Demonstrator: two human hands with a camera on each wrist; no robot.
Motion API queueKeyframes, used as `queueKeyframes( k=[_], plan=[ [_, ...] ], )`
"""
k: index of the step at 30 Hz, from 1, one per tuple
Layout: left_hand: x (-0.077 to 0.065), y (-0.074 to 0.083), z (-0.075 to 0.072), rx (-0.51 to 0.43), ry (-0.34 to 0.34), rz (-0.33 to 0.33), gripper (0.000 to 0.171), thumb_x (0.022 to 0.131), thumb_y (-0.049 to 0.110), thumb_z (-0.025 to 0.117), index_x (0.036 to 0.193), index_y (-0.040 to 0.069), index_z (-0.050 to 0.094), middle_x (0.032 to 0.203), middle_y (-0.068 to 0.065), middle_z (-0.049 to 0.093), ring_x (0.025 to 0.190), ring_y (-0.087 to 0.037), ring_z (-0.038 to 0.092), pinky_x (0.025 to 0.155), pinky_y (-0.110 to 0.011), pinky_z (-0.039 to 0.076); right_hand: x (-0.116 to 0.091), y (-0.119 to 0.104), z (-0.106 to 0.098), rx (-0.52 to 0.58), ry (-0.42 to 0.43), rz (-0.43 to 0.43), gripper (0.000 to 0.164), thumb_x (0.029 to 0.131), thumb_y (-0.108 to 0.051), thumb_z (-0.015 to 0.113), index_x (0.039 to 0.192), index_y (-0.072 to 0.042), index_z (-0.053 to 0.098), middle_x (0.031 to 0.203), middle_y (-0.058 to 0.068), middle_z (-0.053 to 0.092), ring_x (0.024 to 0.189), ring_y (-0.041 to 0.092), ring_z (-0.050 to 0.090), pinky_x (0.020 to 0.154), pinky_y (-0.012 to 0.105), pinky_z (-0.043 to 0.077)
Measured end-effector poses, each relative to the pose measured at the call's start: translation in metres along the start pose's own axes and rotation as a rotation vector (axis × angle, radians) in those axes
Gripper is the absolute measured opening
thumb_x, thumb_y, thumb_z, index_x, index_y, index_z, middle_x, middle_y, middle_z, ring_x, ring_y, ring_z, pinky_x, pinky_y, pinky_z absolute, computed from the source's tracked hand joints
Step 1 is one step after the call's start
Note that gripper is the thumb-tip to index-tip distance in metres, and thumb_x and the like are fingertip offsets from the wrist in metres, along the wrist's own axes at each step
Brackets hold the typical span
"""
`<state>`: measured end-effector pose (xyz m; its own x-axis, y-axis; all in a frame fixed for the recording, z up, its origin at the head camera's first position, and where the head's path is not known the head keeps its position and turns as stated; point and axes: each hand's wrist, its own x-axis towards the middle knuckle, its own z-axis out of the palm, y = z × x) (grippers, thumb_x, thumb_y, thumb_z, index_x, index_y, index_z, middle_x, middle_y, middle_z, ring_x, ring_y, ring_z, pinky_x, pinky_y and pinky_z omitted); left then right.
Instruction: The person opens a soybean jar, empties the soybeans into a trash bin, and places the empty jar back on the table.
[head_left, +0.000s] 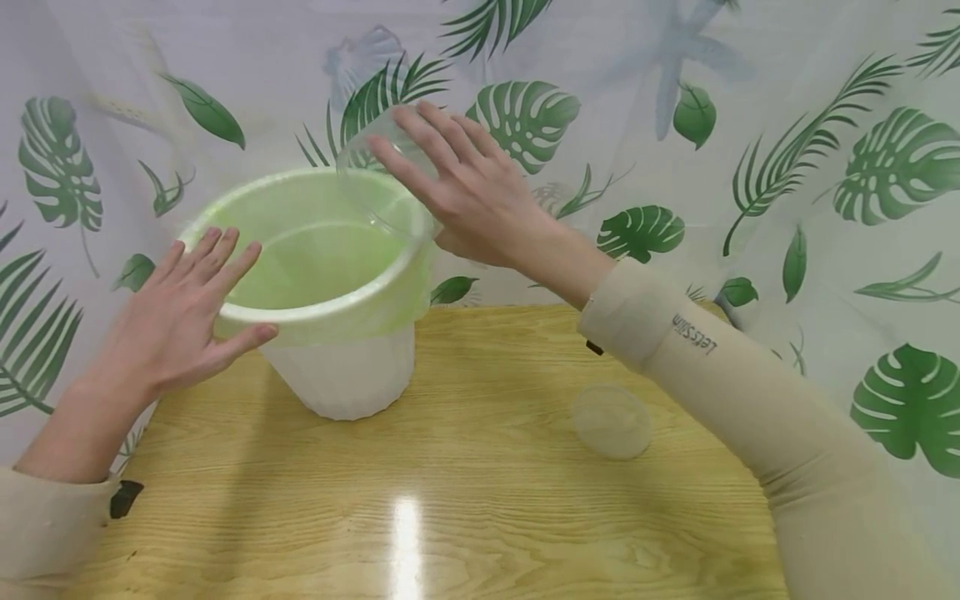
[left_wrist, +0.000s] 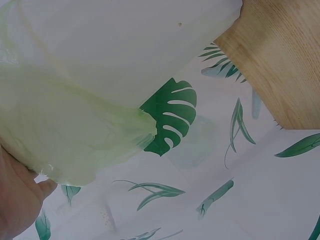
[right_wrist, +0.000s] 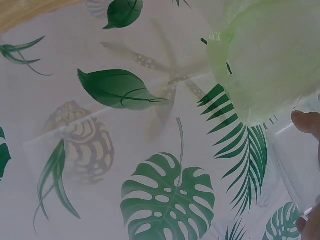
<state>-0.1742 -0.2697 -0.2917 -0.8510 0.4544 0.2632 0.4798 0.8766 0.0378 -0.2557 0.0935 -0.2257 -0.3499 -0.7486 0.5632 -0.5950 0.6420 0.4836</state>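
Observation:
A white waste bin stands upright on the table, lined with a pale green plastic bag folded over its rim. My left hand lies at the bin's near left rim, fingers straight and spread. Above the far right rim, my right hand grips a clear plastic container, which is tilted with its mouth toward the inside of the bin. In the right wrist view, a thumb and finger show at the side of the container.
A round clear lid lies flat on the wooden table, right of the bin. Behind the table hangs a white curtain with green leaf prints.

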Motion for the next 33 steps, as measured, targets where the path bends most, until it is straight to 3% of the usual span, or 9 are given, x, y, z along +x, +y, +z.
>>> queueKeyframes(
  k=[3,8,13,18,24,33],
  plan=[
    [0.001,0.000,0.001,-0.001,0.002,-0.001,0.094,0.099,0.065,0.055,0.169,0.010,0.024,0.175,-0.025,0.021,0.165,-0.042,0.016,0.138,-0.054,0.005,-0.012,0.001,-0.003,0.043,-0.014,0.036,0.099,0.083,-0.047,0.086,0.163,-0.014,0.038,0.167,0.022,0.039,0.154,0.041,0.039,0.126,0.053,0.039],
    [0.000,0.000,0.001,-0.005,0.008,0.001,0.094,0.099,0.065,0.055,0.169,0.010,0.025,0.174,-0.026,0.022,0.165,-0.042,0.017,0.138,-0.054,0.005,-0.031,0.003,-0.006,0.121,-0.056,0.114,0.111,0.074,-0.041,0.093,0.163,-0.011,0.033,0.168,0.023,0.034,0.155,0.043,0.036,0.126,0.055,0.038],
    [0.000,-0.001,0.001,-0.004,0.023,0.004,0.093,0.099,0.066,0.055,0.168,0.009,0.027,0.174,-0.025,0.023,0.165,-0.042,0.018,0.138,-0.055,0.007,-0.048,0.004,-0.008,0.151,-0.040,0.184,0.120,0.067,-0.042,0.097,0.162,-0.008,0.033,0.166,0.023,0.036,0.153,0.043,0.039,0.124,0.054,0.041],
    [0.000,-0.001,0.001,-0.005,0.025,0.005,0.093,0.099,0.066,0.055,0.168,0.010,0.027,0.174,-0.025,0.024,0.165,-0.042,0.019,0.138,-0.055,0.007,-0.065,0.002,-0.008,0.196,0.009,0.229,0.125,0.061,-0.044,0.100,0.160,-0.004,0.035,0.161,0.024,0.043,0.149,0.043,0.045,0.122,0.053,0.044],
    [0.000,-0.001,0.001,-0.005,0.021,0.003,0.093,0.099,0.066,0.055,0.168,0.010,0.027,0.174,-0.025,0.023,0.165,-0.042,0.018,0.138,-0.055,0.007,-0.087,-0.005,-0.007,0.334,0.040,0.320,0.126,0.059,-0.042,0.102,0.159,-0.002,0.035,0.158,0.023,0.047,0.142,0.041,0.050,0.120,0.056,0.047],
    [0.001,-0.001,0.001,-0.006,0.005,-0.003,0.093,0.099,0.065,0.056,0.169,0.010,0.025,0.175,-0.025,0.022,0.165,-0.042,0.017,0.138,-0.056,0.007,-0.124,-0.021,-0.001,0.482,-0.030,0.483,0.129,0.057,-0.048,0.101,0.159,-0.006,0.034,0.154,0.022,0.052,0.137,0.042,0.056,0.106,0.061,0.056]
  ],
)
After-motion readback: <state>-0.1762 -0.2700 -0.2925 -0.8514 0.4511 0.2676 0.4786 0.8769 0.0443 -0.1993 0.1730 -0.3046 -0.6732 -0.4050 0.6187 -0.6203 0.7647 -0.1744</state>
